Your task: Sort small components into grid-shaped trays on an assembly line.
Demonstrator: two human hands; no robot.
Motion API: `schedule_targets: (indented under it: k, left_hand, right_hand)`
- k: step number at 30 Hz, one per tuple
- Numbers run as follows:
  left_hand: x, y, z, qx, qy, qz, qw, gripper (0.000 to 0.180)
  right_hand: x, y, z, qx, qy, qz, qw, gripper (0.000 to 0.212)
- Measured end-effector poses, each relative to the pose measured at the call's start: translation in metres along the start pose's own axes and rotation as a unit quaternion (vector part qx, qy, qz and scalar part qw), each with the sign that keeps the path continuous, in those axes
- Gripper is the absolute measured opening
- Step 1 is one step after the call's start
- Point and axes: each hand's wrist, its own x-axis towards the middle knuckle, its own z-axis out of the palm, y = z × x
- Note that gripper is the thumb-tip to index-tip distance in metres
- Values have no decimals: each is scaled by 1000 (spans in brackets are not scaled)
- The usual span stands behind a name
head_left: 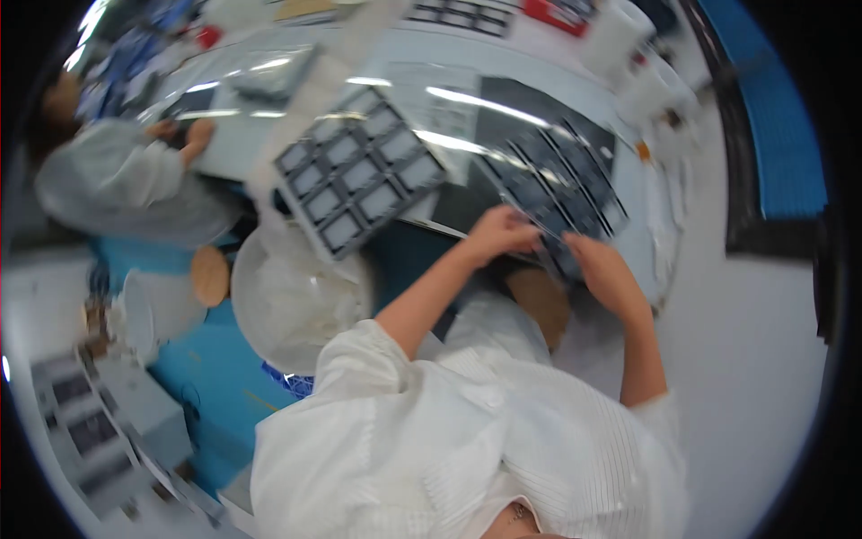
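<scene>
My left hand (505,234) is closed, its fingertips pinched near the front edge of a dark slatted tray (555,180). Facing it, my right hand (600,268) is closed too, thumb and fingertips together. Between the hands is a small, dark, partly see-through piece (555,257), blurred; whether each hand grips it or the tray's edge is hard to make out. The slatted tray lies on a black mat (516,99). To its left, a black tray divided into compartments (359,169) holds several pale rectangular pieces and juts over the table's front edge.
A large white bin (247,301) with clear plastic inside stands below the compartment tray. White rolls (620,38) stand at the back right. Clear plastic bags (274,76) lie further left on the table (355,54), where another person (135,175) sits working.
</scene>
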Motion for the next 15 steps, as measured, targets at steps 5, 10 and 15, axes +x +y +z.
schedule_targets:
  k: [5, 10, 15]
  left_hand:
    - [1, -2, 26, -73, 1, -11, 997, 12]
    - [-7, -3, 48, -55, 35, 41, 997, 10]
    - [-12, -36, 40, -79, 74, -31, 994, 13]
  right_hand:
    - [20, -31, 20, -232, 79, -25, 969, 23]
    - [33, -30, 25, -230, 31, 55, 971, 27]
    - [30, -35, 11, -138, 76, 42, 987, 43]
